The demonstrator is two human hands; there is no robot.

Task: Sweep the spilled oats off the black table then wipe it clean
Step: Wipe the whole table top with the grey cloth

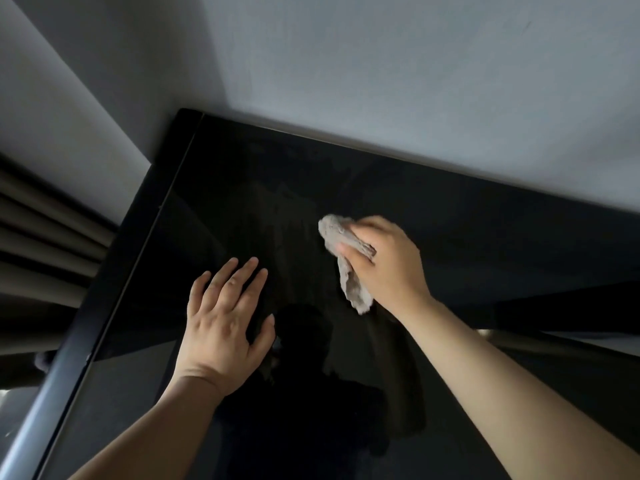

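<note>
My right grip (384, 261) clutches the grey cloth (356, 292), pressed on the black counter (485, 237). My left grip (225, 323) lies flat, fingers straight, on counter just left of cloth.

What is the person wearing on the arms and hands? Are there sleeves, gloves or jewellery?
Nothing is worn. The left hand and the right hand have no gloves, rings or watch, and both forearms are bare up to the frame edge, with no sleeve in view.
</note>
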